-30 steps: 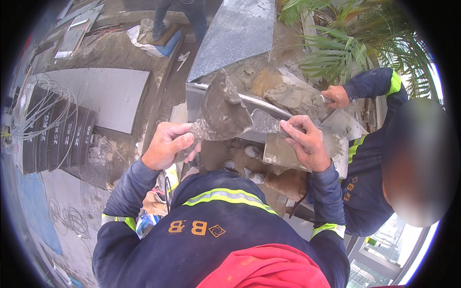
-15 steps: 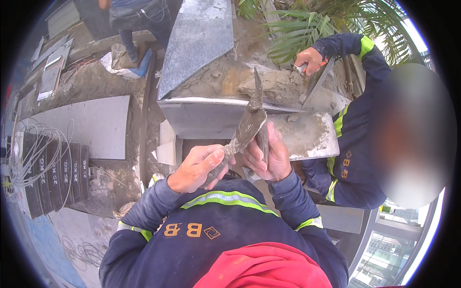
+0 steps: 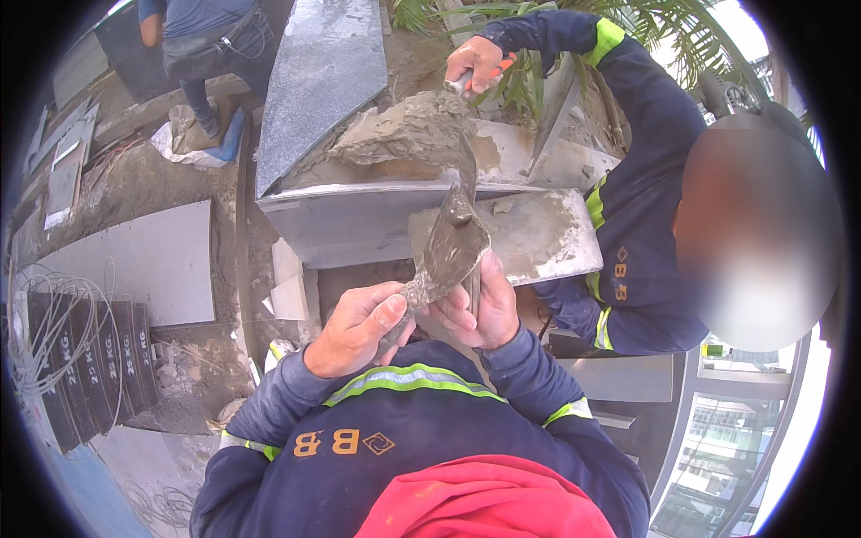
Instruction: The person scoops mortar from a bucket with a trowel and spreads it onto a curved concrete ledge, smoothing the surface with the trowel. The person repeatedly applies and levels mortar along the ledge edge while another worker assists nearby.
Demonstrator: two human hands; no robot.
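Note:
My left hand (image 3: 359, 327) is closed round the crusted handle of a mortar-smeared trowel (image 3: 453, 251), whose blade tilts upward. Close beside it, my right hand (image 3: 484, 314) grips a thin flat scraper (image 3: 473, 296), upright against the trowel’s edge; its upper part is largely hidden behind the trowel. Beyond my hands lies a board (image 3: 552, 233) crusted with grey mortar, and above that a lumpy heap of wet mortar (image 3: 395, 134) beside a speckled grey slab (image 3: 318, 81).
At right, a co-worker (image 3: 646, 287) leans in, their hand (image 3: 475, 63) on an orange-and-grey tool by palm fronds. Another person (image 3: 211, 45) stands upper left. Left are a grey panel (image 3: 170, 251), stacked black weights (image 3: 67, 350) with looped cables, and a sack (image 3: 179, 143). A glass frame (image 3: 726, 430) is lower right.
My hands have come together, the right turning its scraper upright against the trowel. The view has shifted, and the co-worker’s hand now appears higher and further left, near the mortar heap.

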